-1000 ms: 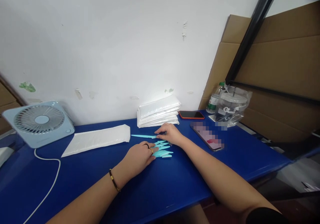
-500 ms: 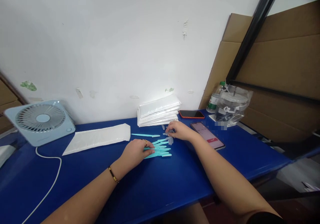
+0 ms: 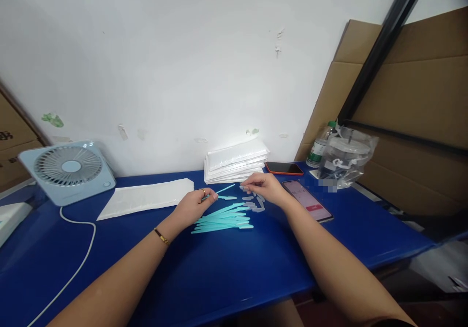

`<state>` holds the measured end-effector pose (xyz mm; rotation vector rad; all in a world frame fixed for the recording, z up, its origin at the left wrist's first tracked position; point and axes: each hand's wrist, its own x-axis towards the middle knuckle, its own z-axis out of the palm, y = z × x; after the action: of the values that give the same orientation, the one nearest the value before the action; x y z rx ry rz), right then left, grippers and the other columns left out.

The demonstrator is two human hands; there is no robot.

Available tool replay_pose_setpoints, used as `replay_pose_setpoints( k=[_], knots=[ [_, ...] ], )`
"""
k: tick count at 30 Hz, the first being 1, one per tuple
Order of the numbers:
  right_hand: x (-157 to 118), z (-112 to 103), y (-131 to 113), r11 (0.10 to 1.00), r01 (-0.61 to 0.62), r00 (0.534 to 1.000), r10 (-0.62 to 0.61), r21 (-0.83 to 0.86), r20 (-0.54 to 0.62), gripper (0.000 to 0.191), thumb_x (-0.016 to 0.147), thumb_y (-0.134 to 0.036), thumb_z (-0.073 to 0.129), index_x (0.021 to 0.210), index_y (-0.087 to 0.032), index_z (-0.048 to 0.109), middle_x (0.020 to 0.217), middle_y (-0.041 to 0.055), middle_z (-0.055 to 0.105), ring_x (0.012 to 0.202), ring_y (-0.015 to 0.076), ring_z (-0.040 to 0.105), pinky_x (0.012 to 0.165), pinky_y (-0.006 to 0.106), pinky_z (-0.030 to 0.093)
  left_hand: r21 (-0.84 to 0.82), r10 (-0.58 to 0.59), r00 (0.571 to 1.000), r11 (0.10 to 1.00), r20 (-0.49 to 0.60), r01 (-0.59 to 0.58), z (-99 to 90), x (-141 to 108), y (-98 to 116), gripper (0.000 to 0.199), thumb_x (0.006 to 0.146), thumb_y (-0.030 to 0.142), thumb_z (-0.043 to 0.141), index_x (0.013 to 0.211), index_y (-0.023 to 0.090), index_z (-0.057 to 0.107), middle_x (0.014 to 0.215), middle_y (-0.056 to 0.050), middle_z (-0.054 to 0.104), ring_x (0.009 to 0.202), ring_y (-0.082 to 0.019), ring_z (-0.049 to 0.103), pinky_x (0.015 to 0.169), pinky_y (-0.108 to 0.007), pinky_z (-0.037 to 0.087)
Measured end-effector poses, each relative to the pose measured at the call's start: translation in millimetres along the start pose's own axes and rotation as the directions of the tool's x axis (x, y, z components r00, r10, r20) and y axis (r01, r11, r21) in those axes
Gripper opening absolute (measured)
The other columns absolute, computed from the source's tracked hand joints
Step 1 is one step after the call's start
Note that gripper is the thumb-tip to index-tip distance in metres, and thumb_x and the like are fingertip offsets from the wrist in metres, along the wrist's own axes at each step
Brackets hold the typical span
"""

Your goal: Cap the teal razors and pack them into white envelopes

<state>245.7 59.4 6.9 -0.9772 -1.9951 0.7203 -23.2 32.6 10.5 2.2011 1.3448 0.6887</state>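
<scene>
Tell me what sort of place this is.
Probably a small work corner in a workshop or storeroom, judging by the pile of slim turquoise tools on the blue table, the stack of white packets and the cardboard at right.

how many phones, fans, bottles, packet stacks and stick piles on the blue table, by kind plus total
phones, one lit and one dark: 2
fan: 1
bottle: 1
stack of white packets: 1
pile of turquoise sticks, too overlapped to count singly: 1
total: 6
</scene>
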Motion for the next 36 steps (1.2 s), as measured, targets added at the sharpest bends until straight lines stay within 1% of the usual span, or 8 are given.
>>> replay_pose_setpoints(
  k=[8, 16, 19, 22, 24, 29, 33, 36],
  knots=[
    [-1.3, 8.2, -10.5, 0.987, 0.018, 0.999, -0.012, 0.159, -0.041, 0.024, 0.079, -0.037, 0.062, 0.092, -0.018, 0.070, 0.082, 0.0066, 0.068, 0.076, 0.0178, 0.066, 0.067, 0.029, 0.052, 0.037, -0.040, 0.998, 0.999, 0.051, 0.038, -2.3, 2.3, -5.6, 0.050, 0.086, 0.056, 0.031, 0.081, 0.023, 0.068, 0.058, 0.002, 0.050, 0.055, -0.014, 0.045, 0.053, -0.024, 0.031],
    [-1.2, 30.4, -20.3, 0.957, -0.074, 0.997, 0.062, 0.281, 0.050, 0.028, 0.075, -0.039, 0.065, 0.092, -0.018, 0.070, 0.076, 0.0051, 0.070, 0.073, 0.0174, 0.067, 0.064, 0.027, 0.051, -0.001, -0.008, 0.996, 1.000, 0.089, 0.008, 4.1, 1.0, -1.2, 0.050, 0.088, 0.055, 0.031, 0.082, 0.023, 0.068, 0.057, 0.003, 0.050, 0.054, -0.013, 0.044, 0.052, -0.024, 0.033],
    [0.1, 36.6, -18.6, 0.981, -0.073, 0.997, 0.068, 0.182, 0.033, 0.027, 0.076, -0.038, 0.065, 0.092, -0.019, 0.071, 0.078, 0.0049, 0.071, 0.070, 0.0160, 0.065, 0.060, 0.025, 0.049, 0.048, 0.039, 0.997, 0.998, 0.064, -0.043, 7.5, 1.9, -1.3, 0.045, 0.089, 0.050, 0.032, 0.086, 0.023, 0.068, 0.074, 0.001, 0.062, 0.071, -0.016, 0.055, 0.065, -0.025, 0.040],
    [4.6, 37.5, -7.9, 0.997, -0.076, 0.994, 0.076, 0.003, -0.083, 0.023, 0.075, -0.036, 0.066, 0.088, -0.019, 0.072, 0.075, 0.0035, 0.070, 0.063, 0.0140, 0.060, 0.058, 0.025, 0.046, 0.228, 0.073, 0.986, 0.973, -0.151, -0.037, 8.7, 3.1, -2.2, 0.034, 0.084, 0.047, 0.047, 0.102, 0.023, 0.064, 0.099, -0.004, 0.063, 0.097, -0.023, 0.053, 0.084, -0.033, 0.040],
    [8.6, 35.9, 2.0, 0.991, -0.107, 0.988, 0.098, -0.076, -0.120, 0.021, 0.074, -0.035, 0.066, 0.086, -0.019, 0.073, 0.072, 0.0027, 0.070, 0.061, 0.0139, 0.058, 0.058, 0.025, 0.045, 0.318, 0.097, 0.974, 0.948, -0.203, -0.028, 8.9, 3.2, -2.8, 0.032, 0.079, 0.044, 0.056, 0.103, 0.023, 0.063, 0.103, -0.005, 0.061, 0.102, -0.025, 0.051, 0.087, -0.037, 0.040],
    [12.4, 19.4, 18.7, 0.951, -0.101, 0.994, 0.083, -0.292, -0.071, 0.016, 0.074, -0.028, 0.066, 0.086, -0.021, 0.073, 0.085, 0.0036, 0.070, 0.076, 0.0163, 0.061, 0.069, 0.026, 0.045, 0.280, 0.118, 0.992, 0.952, 0.041, -0.125, 13.7, 3.1, -5.3, 0.026, 0.077, 0.044, 0.056, 0.088, 0.023, 0.067, 0.094, -0.005, 0.063, 0.091, -0.023, 0.056, 0.078, -0.034, 0.044],
    [6.3, 0.3, 20.6, 0.903, -0.049, 0.987, 0.108, -0.427, 0.116, 0.009, 0.069, -0.026, 0.069, 0.077, -0.021, 0.072, 0.083, 0.0030, 0.066, 0.075, 0.0158, 0.059, 0.064, 0.024, 0.042, 0.241, 0.035, 0.995, 0.969, 0.096, -0.057, 18.7, 4.1, -7.0, 0.022, 0.076, 0.041, 0.053, 0.078, 0.022, 0.065, 0.082, -0.003, 0.064, 0.080, -0.021, 0.058, 0.067, -0.030, 0.044],
    [2.0, -3.2, 21.0, 0.891, -0.071, 0.969, 0.169, -0.448, 0.183, 0.008, 0.066, -0.023, 0.070, 0.073, -0.019, 0.069, 0.080, 0.0025, 0.066, 0.070, 0.0151, 0.058, 0.060, 0.023, 0.041, 0.210, -0.025, 0.995, 0.978, 0.097, 0.004, 19.8, 3.9, -6.7, 0.019, 0.077, 0.036, 0.051, 0.073, 0.022, 0.062, 0.076, -0.003, 0.064, 0.073, -0.019, 0.058, 0.061, -0.028, 0.041]
  ],
)
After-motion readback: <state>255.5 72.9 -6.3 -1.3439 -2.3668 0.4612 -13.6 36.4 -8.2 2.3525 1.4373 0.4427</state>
